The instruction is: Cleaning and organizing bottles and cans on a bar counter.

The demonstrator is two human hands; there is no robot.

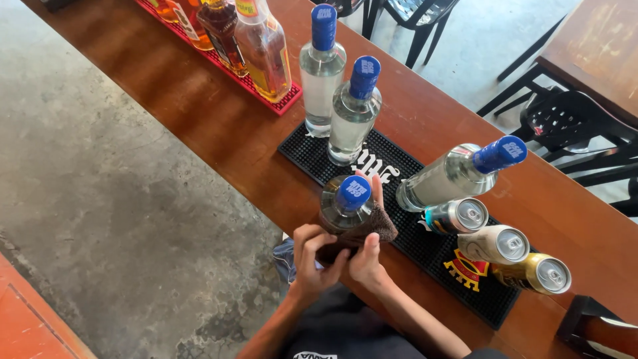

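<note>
A clear bottle with a blue cap (345,206) stands at the near edge of a black rubber bar mat (425,239). My left hand (314,256) grips its lower body from the left. A brown cloth (380,223) is wrapped against the bottle's right side, and my right hand (367,256) presses it there, with fingertips showing behind the cap.
Three more clear blue-capped bottles (353,110) stand on the long wooden counter (199,106) and mat. Three cans (495,244) sit on the mat at right. Amber liquor bottles (262,46) line a red mat. Black chairs (571,126) and another table stand beyond; concrete floor lies left.
</note>
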